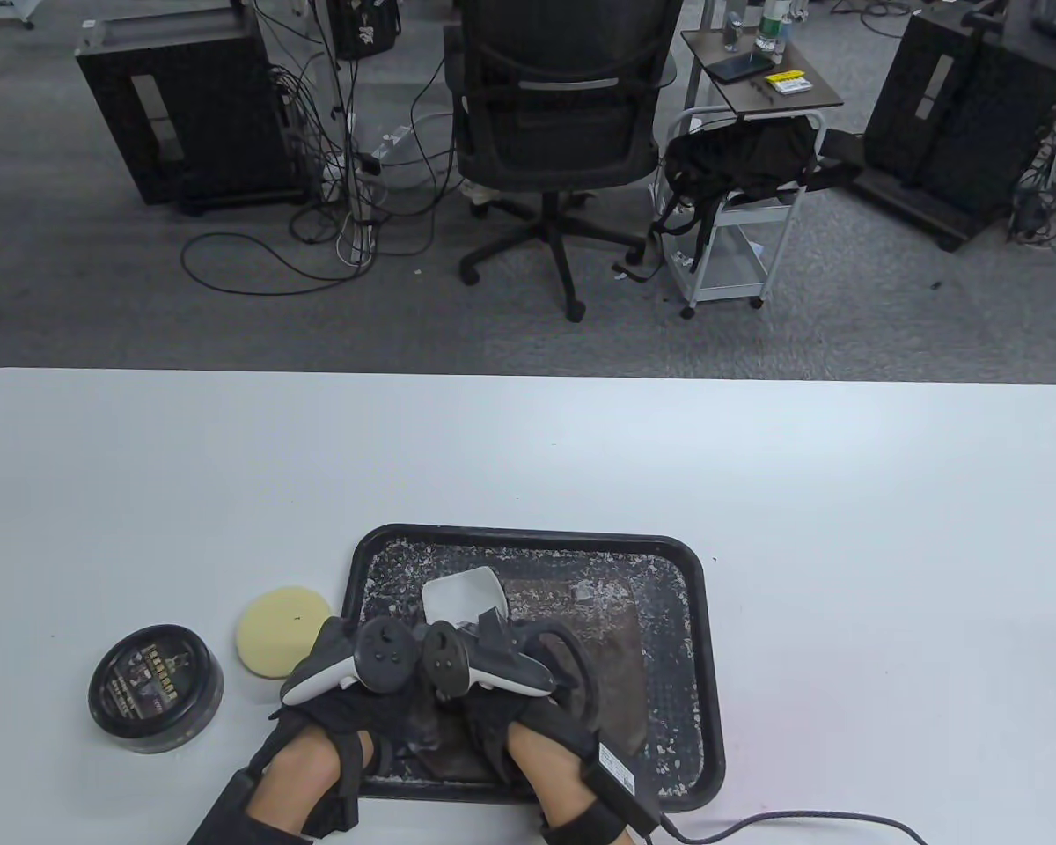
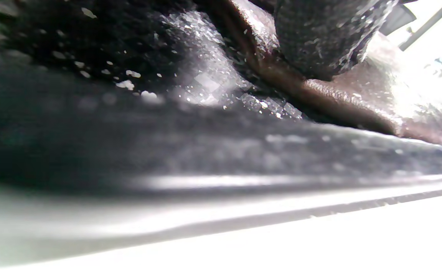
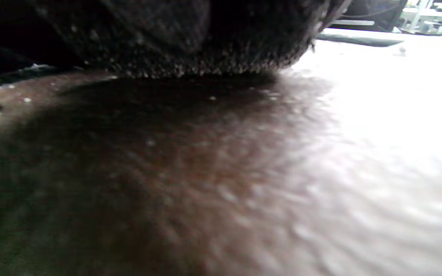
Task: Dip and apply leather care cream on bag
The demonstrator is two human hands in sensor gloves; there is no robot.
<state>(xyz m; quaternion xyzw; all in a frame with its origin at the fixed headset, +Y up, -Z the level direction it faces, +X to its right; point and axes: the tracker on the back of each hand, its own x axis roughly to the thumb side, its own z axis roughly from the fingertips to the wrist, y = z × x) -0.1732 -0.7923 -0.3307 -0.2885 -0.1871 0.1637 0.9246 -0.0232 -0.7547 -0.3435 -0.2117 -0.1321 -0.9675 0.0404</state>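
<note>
The bag, flat brown leather, lies inside the black tray, which I take as my landmark; it covers the tray's middle and the side nearest me. From the right wrist view its pebbled brown surface fills the picture, flecked with pale specks. The tray's floor shows white flecks all over.

Both my hands sit over the tray's near left part, side by side, trackers almost touching. My left hand hangs over the tray's left rim; my right hand is farther in, over the bag. The trackers and gloves hide the fingers from above, and the wrist views are too close and blurred, so I cannot tell whether either hand is spread, curled or pinching anything. A dark fuzzy edge rests right above the leather in the right wrist view.

A white piece lies in the tray just beyond my hands. Left of the tray sits a round yellow sponge, and farther left the closed cream tin.
</note>
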